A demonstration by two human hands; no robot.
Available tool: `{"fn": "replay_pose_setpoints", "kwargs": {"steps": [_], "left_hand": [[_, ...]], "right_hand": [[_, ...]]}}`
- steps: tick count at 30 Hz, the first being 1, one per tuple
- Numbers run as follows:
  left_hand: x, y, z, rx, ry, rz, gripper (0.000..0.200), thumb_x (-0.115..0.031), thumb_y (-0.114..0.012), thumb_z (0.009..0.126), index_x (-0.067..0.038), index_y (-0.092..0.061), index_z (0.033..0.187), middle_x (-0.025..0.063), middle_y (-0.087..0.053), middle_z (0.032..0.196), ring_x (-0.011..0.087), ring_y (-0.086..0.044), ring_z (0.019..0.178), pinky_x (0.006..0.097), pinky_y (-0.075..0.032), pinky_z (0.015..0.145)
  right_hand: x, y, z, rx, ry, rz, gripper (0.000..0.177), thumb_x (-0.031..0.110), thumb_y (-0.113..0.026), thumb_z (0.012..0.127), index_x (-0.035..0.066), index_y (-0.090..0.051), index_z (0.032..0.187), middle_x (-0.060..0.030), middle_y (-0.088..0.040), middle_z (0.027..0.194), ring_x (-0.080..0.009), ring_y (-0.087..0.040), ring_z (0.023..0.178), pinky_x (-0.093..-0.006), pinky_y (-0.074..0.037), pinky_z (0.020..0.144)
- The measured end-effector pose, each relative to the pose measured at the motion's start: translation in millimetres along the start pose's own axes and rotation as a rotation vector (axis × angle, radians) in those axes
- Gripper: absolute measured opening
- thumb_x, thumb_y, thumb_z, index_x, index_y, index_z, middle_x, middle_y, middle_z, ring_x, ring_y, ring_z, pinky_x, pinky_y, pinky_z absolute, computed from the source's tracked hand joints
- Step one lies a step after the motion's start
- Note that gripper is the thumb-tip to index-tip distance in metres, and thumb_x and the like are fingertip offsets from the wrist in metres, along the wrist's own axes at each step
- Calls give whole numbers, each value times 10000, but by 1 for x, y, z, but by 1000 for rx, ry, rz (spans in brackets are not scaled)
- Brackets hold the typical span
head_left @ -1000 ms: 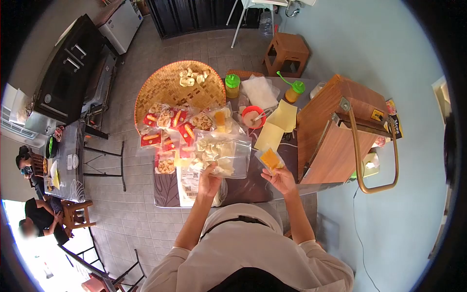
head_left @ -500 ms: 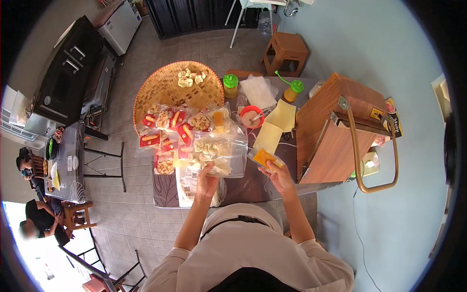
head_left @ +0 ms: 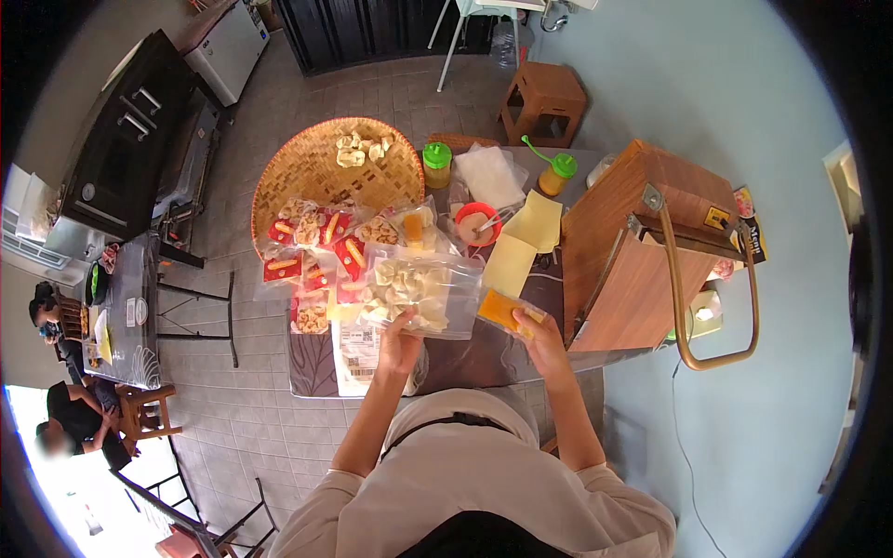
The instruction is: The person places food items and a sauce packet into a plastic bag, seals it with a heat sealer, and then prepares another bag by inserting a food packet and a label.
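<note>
My left hand [head_left: 400,346] grips the lower edge of a clear plastic bag [head_left: 409,286] filled with pale folded pieces. In my right hand [head_left: 541,342] is a small clear sachet [head_left: 503,309] with orange contents, just right of the bag's open-looking side. Left of the bag lie several packs with red labels [head_left: 282,268], partly on a round woven tray [head_left: 288,177]. Pale pieces [head_left: 352,149] rest at the tray's far side. A white printed package [head_left: 358,355] lies partly under the clear bag.
Beyond my hands are a red bowl [head_left: 478,224], two green-capped bottles [head_left: 437,164] and yellow paper [head_left: 510,265]. A wooden case with a metal handle [head_left: 614,251] stands on the table's right side. Two people sit at the far left, near another table [head_left: 137,312].
My right hand has turned slightly, and the orange sachet shows flatter and nearer the clear bag. The bag has shifted a little to the right.
</note>
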State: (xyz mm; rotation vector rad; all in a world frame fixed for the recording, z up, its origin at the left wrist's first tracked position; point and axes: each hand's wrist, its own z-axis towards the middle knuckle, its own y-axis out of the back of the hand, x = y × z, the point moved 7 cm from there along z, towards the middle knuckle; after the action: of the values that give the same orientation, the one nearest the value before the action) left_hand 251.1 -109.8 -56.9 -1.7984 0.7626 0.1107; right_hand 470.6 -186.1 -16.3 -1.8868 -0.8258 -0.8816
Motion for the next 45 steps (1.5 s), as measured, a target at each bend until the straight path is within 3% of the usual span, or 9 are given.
{"fn": "replay_pose_setpoints", "kwargs": {"steps": [9, 11, 17, 19, 22, 26, 31, 37, 45], "left_hand": [[19, -26, -7, 70, 23, 47, 348, -26, -537, 781, -22, -450, 1117, 84, -549, 1024, 218, -516, 995, 375, -406, 882], [36, -31, -12, 110, 197, -5, 456, 55, -543, 754, -105, -434, 1166, 46, -520, 1094, 173, -505, 1018, 341, -425, 855], [43, -51, -29, 158, 235, 40, 419, 44, -543, 764, -99, -449, 1147, 39, -535, 1071, 165, -510, 1007, 319, -403, 871], [47, -39, -24, 166, 232, 29, 417, 41, -545, 766, -95, -448, 1148, 42, -535, 1073, 163, -510, 1008, 322, -401, 874], [47, -35, -24, 154, 232, 17, 412, 31, -551, 767, -91, -448, 1147, 45, -535, 1073, 160, -510, 1007, 328, -400, 877], [42, -41, -29, 135, 213, 37, 414, 14, -566, 764, -92, -449, 1146, 39, -536, 1067, 160, -507, 1009, 341, -399, 880], [48, -40, -32, 161, 228, 66, 384, -30, -567, 773, -52, -453, 1138, 68, -525, 1075, 184, -502, 999, 346, -375, 899], [46, -50, -37, 219, 230, 97, 345, -21, -551, 782, -63, -470, 1115, 51, -536, 1042, 166, -507, 979, 333, -402, 857], [41, -54, -35, 230, 225, 73, 365, -4, -544, 781, -79, -463, 1128, 42, -530, 1052, 162, -497, 991, 342, -391, 872]], "right_hand": [[21, -37, -14, 126, -109, -34, 288, 198, -611, 797, 16, -556, 1014, -63, -608, 912, -156, -608, 765, -237, -472, 611], [20, -42, -13, 144, -131, -60, 271, 190, -603, 804, 34, -554, 1020, -47, -611, 906, -153, -609, 768, -226, -472, 600], [14, -46, -8, 162, -55, -121, 340, 222, -583, 817, 42, -515, 1097, -46, -587, 1000, -148, -589, 855, -259, -485, 645], [7, -45, -9, 191, -141, -33, 449, 226, -580, 818, 5, -432, 1179, -80, -520, 1113, -165, -538, 957, -307, -469, 725], [1, -45, -14, 278, -212, 57, 415, 206, -576, 819, 10, -454, 1164, -66, -536, 1089, -155, -534, 962, -318, -459, 753], [-2, -40, -13, 279, -249, -5, 345, 167, -540, 837, 24, -479, 1145, -59, -539, 1089, -150, -538, 964, -307, -470, 740], [-5, -32, -10, 255, -224, -321, 405, 96, -583, 799, 9, -466, 1176, -58, -523, 1112, -126, -531, 958, -262, -456, 777], [5, -50, -11, 407, -113, -358, 501, 78, -589, 778, 7, -410, 1241, -46, -482, 1174, -121, -520, 976, -245, -439, 798], [-5, -48, -12, 304, -178, -3, 512, 82, -565, 792, -7, -374, 1259, -65, -506, 1154, -128, -526, 979, -256, -441, 792]]}}
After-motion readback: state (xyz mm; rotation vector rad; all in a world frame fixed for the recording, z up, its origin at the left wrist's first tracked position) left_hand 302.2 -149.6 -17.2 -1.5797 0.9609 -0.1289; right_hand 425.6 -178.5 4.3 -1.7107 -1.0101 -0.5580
